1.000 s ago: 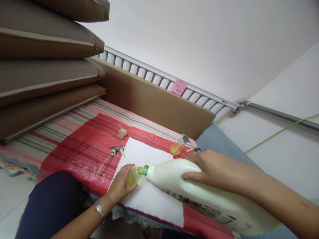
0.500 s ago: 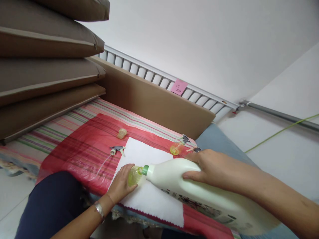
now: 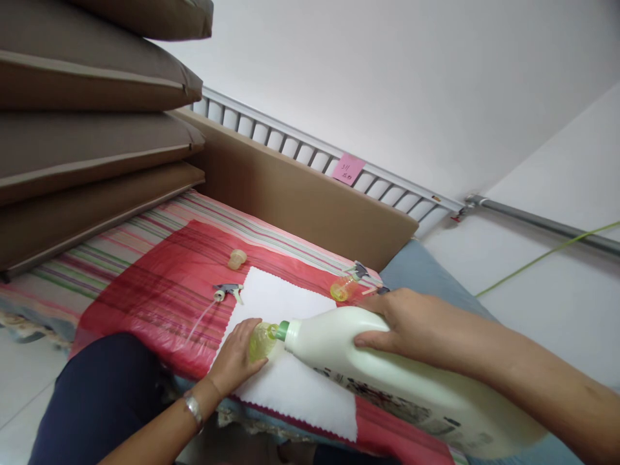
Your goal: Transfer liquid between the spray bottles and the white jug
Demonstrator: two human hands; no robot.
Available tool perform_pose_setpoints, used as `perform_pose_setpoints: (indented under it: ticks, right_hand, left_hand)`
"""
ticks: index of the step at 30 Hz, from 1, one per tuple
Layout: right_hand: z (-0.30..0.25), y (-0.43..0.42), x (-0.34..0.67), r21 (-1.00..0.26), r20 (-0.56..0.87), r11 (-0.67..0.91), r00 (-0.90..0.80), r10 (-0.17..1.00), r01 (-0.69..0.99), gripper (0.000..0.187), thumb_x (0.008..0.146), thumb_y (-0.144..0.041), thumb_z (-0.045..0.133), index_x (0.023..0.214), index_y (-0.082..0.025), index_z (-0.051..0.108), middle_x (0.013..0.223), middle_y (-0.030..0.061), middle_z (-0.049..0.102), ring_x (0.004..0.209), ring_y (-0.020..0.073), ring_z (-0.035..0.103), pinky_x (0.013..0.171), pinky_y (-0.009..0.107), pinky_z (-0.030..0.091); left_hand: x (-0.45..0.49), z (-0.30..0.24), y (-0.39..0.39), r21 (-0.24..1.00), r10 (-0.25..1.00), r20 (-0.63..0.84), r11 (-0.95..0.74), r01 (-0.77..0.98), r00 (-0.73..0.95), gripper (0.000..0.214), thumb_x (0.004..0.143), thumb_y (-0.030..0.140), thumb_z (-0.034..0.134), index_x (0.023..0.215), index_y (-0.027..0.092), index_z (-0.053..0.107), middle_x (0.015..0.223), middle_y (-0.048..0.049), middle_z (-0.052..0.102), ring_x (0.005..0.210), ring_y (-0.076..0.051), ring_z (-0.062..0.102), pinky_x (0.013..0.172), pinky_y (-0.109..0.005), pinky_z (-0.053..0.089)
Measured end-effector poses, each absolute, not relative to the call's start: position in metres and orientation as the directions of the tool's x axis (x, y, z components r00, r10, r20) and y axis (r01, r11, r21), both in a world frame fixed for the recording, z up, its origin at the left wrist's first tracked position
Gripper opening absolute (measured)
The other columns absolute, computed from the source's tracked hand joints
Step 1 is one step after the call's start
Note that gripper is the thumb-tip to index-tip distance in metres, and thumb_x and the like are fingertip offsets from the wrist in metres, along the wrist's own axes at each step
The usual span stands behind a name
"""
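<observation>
My left hand is wrapped round a small clear yellow spray bottle with its top off, over a white cloth. My right hand grips a big pale green jug by its upper side. The jug lies tilted on its side, its green spout at the mouth of the small bottle. Left of the cloth rests a grey-and-white trigger sprayer head with a thin tube. A second yellow spray bottle, its trigger on, lies beyond the jug.
A translucent cap sits on the red plastic sheet over a striped cloth. Brown cushions are stacked at the left. A brown board leans before a white radiator bearing a pink note.
</observation>
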State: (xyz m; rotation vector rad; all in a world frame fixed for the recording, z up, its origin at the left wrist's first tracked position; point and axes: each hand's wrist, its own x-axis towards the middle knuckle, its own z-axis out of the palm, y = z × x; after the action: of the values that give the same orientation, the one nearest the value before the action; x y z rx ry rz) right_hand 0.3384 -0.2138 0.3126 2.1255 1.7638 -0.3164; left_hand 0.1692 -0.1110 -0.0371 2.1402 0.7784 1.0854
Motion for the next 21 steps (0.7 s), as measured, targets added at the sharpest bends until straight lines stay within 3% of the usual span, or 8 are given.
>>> perform_pose_setpoints:
  ticks: [21]
  right_hand:
    - [0.3114,-0.2084,0.3385,0.145,-0.385,-0.137,0.183,0.905,0.980,0.036,0.076,-0.055,0.054,0.088,-0.023,0.063,0.089,0.0075,0.068,0.078,0.0251,0.062,0.062,0.030,0.043]
  left_hand:
    - [0.1693,-0.0367,-0.1105,0.749,0.734,0.461,-0.623,0.225,0.499,0.068,0.068,0.024,0.068,0.127,0.022,0.036,0.121,-0.0114,0.052,0.115,-0.030,0.049,0.099,-0.053,0.041]
